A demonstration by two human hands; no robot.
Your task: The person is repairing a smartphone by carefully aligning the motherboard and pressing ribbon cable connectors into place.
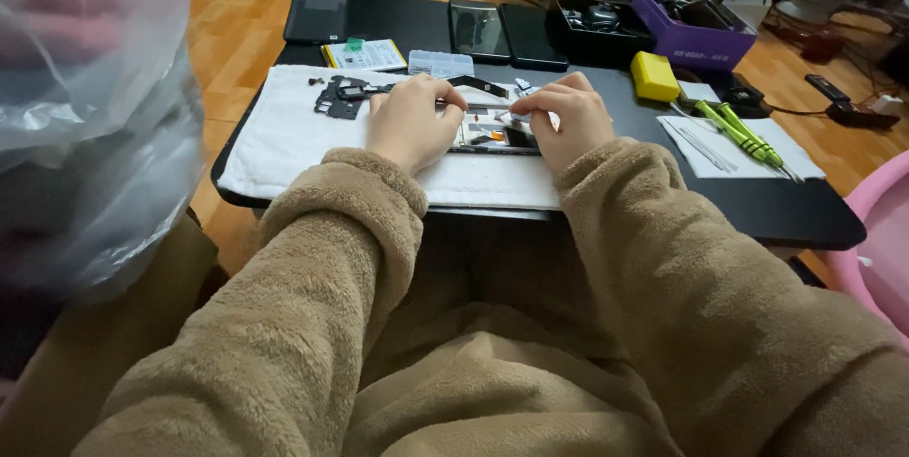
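**Two hands at an opened phone on a towel-covered table**

The left hand (414, 121) and right hand (564, 119) rest side by side near the middle of a low black table (805, 215), both on an opened phone (492, 135) whose exposed interior shows between them. The left hand lies curled over the phone's left part, fingers bent down onto it; the right hand presses its curled fingertips to the phone's right part. Whether either hand pinches a small tool or part cannot be told, as the fingers hide the contact. The phone lies on a white towel (284, 140) that covers the table's left and middle portion up to the near edge.

On the towel, just left of the left hand, lie black removed parts (343, 95). Behind the hands, toward the far edge, sit a clear compartment box (440, 63) and a flat battery pack (367, 54), then a dark tablet (316, 14) at the far left corner and two dark phones (502, 33) beside it. Farther right along the far edge stand a black tray (598, 26) and a purple box (696, 35). A yellow block (654, 75) lies right of the hands, and green-handled screwdrivers (743, 135) rest on a white sheet (748, 159) near the right edge. Fuzzy tan sleeves (663, 258) fill the foreground.
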